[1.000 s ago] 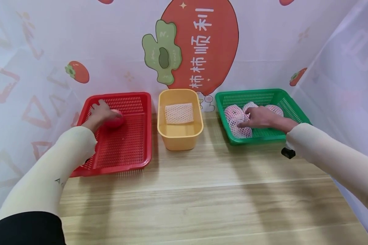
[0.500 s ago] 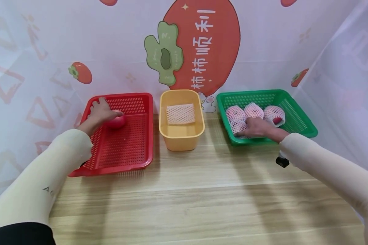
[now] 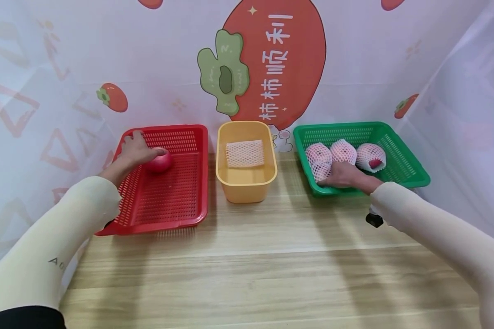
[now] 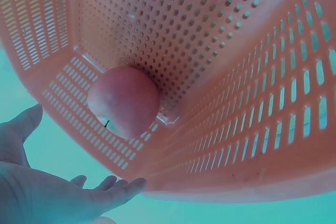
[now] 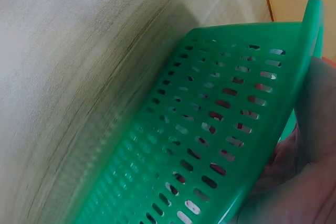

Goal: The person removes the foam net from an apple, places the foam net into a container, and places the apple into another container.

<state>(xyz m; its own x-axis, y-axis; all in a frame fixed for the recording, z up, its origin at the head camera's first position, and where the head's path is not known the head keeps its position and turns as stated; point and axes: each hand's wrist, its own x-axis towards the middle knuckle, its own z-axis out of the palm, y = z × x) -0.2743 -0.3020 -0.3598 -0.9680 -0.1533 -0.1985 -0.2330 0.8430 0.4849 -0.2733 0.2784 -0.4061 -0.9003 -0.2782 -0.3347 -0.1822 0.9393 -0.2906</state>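
Observation:
A red apple (image 3: 158, 162) lies in the red basket (image 3: 170, 222); its stem shows in the left wrist view. My left hand (image 3: 134, 150) reaches over the basket's left side, just beside the apple. Its fingers (image 4: 113, 195) are stretched out, apart from the fruit in the left wrist view. In the green basket (image 3: 399, 171) sit several apples in white foam nets. My right hand (image 3: 343, 175) grips the front netted apple (image 3: 321, 170), thumb on the near side; its fingertips are hidden. The right wrist view mostly shows the green basket's slotted wall (image 5: 210, 114).
Between the baskets stands a yellow bin (image 3: 247, 194) with a flat white foam net (image 3: 244, 154) inside. Other netted apples (image 3: 370, 157) sit close to my right hand. A printed curtain (image 3: 169, 55) hangs behind the wooden table (image 3: 247, 265).
My right hand has come down and forward in the green basket onto the front netted apple. My left hand has stayed nearly still beside the red apple. The head view has shifted slightly.

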